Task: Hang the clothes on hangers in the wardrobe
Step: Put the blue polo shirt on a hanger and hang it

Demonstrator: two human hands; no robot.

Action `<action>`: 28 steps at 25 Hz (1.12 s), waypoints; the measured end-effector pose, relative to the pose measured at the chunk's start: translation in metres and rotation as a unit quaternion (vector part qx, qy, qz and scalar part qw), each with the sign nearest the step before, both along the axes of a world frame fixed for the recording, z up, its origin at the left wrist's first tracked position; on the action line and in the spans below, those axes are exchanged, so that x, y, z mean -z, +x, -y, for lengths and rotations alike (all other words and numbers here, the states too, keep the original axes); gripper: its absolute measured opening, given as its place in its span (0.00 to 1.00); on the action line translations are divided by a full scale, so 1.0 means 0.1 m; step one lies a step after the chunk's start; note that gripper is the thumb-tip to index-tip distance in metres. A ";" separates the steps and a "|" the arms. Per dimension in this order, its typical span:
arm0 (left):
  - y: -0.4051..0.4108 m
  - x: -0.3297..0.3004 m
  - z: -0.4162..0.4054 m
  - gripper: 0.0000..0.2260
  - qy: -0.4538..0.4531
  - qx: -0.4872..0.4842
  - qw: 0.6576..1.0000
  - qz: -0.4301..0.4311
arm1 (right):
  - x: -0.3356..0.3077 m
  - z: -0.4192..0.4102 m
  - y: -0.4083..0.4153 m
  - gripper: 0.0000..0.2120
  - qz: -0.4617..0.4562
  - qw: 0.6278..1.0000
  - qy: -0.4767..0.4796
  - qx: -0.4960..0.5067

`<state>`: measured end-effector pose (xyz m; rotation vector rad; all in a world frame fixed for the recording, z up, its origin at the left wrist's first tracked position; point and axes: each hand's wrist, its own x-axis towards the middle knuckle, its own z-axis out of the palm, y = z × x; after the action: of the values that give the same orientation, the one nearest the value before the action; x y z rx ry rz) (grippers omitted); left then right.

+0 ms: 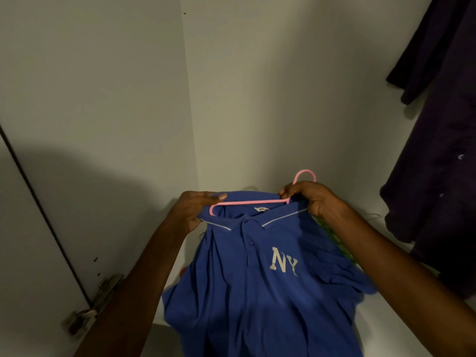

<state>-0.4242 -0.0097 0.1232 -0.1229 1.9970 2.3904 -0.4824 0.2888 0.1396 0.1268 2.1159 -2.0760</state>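
A blue polo shirt (pixel 257 292) with white "NY" letters hangs in front of me inside the white wardrobe. A pink hanger (pixel 247 202) lies across its open collar, hook up at the right. My left hand (pixel 195 207) grips the collar's left side, thumb laid over the hanger arm. My right hand (pixel 309 197) pinches the hanger just below its hook together with the collar's right side. The hanger's right arm is hidden under my right hand and the cloth.
Dark purple garments (pixel 438 150) hang at the right. The wardrobe's white back wall (pixel 270 86) and left side wall (pixel 103 99) enclose the space. A door hinge (pixel 103 292) sits at the lower left. Something green (pixel 337 240) shows behind my right forearm.
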 end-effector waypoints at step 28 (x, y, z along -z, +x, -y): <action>-0.11 0.63 -0.31 0.15 -0.665 -0.160 0.680 -0.264 | 0.37 0.13 0.06 0.12 -0.209 0.967 0.094 0.107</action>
<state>-0.4350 0.0217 0.0606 0.2593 3.7385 0.4265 -0.4761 0.2761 0.1027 -0.0714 2.6555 -2.1662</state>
